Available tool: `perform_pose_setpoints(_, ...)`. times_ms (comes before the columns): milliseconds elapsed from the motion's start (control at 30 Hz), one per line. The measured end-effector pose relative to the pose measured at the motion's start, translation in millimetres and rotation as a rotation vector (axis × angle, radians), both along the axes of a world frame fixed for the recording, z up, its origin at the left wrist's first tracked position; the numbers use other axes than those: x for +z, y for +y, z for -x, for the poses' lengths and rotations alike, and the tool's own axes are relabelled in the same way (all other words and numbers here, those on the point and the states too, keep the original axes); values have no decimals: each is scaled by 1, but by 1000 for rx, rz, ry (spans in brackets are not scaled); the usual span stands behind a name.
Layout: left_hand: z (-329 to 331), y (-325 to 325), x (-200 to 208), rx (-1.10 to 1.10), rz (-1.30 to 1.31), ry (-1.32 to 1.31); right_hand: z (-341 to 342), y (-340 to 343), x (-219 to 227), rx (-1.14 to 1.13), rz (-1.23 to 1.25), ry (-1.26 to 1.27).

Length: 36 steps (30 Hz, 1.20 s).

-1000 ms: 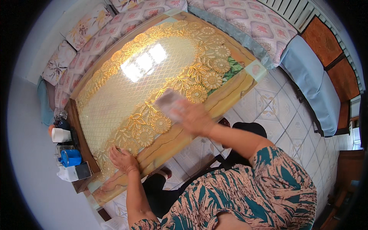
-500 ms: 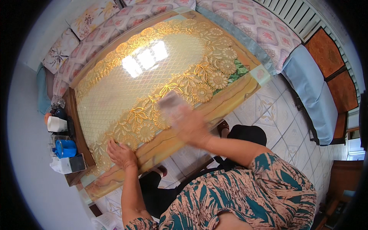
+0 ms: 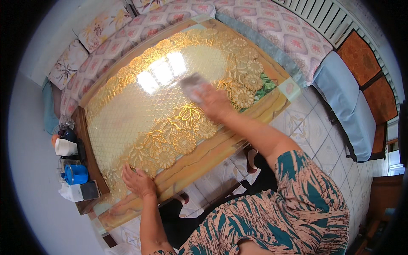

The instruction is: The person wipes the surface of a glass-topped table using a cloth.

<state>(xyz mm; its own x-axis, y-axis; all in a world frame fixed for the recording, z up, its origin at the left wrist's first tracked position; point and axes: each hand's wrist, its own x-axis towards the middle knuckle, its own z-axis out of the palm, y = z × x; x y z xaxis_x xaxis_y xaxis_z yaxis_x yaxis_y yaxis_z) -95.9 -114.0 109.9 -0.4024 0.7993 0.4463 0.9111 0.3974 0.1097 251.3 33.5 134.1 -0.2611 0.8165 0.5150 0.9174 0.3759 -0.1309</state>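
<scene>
Cloth (image 3: 191, 87), greyish and blurred, is gripped in the right hand (image 3: 214, 104), over the gold lace cover (image 3: 183, 142) near the middle of the table (image 3: 180, 169); a bright reflection (image 3: 162, 71) shines toward its ten o'clock. The left hand (image 3: 139, 182), open with fingers extended, rests palm down near the table's edge, at about seven o'clock from the cloth. A blue mug (image 3: 77, 174) stands toward that hand's nine o'clock, a white cup (image 3: 66, 147) at the mug's eleven.
</scene>
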Motion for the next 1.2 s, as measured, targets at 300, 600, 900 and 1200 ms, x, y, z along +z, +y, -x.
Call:
perform_pose_setpoints(300, 10, -1, -4, -26, -33, 41, -173, 18, 10, -595, 307, -85)
perform_pose_setpoints(600, 18, 1, -14, -41, -65, 60, -270, -41, -20, -918, 316, 14)
perform_pose_setpoints(900, 2, 2, -4, 28, -7, 11, -145, -122, -31, -665, -2, -55)
perform_pose_setpoints(1200, 29, 12, -22, -49, -1, -88, 48, -211, -4, 126, 109, 157)
